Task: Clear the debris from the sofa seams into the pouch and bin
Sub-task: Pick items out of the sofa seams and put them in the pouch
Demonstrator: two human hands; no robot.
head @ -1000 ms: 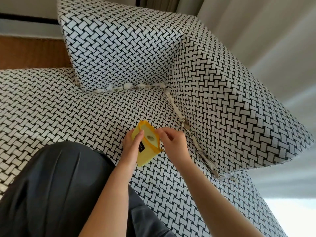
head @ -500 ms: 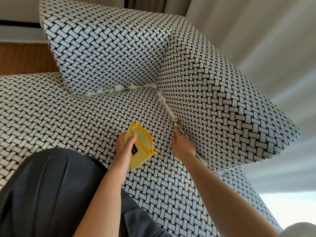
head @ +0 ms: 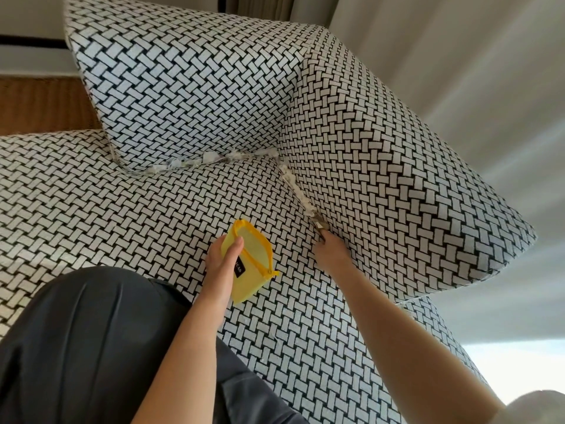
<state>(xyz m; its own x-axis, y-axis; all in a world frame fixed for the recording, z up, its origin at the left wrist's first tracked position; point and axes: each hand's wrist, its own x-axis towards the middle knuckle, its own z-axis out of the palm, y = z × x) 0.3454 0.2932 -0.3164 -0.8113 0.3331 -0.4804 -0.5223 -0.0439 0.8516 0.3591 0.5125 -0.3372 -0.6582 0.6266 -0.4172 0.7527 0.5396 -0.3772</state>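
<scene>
- White, fluffy debris (head: 295, 191) packs the seam between the seat cushion (head: 122, 209) and the right cushion (head: 397, 179). Its long axis runs from the far corner toward the near right.
- A second run, the far-seam debris (head: 195, 160), lies left to right under the back cushion (head: 183, 81), well beyond both hands.
- At the near end of the first line, the right hand (head: 331, 255) has its fingertips pushed into the seam, touching a small darker scrap (head: 319, 224). The fold hides its grip, so I cannot tell whether it is pinched together or apart.
- The left hand (head: 223, 261) has its grip clamped on the yellow pouch (head: 250, 264), thumb over the rim and mouth gaping upward. It sits just left of the right hand, not touching it.
- The right hand is nearer the debris. The next pick probably lies straight ahead along the seam, then a short carry left to the pouch mouth.
- The right cushion walls the seam on its right, and open seat lies to the left. A dark-clothed lap (head: 76, 347) fills the near left. No bin is in view.
</scene>
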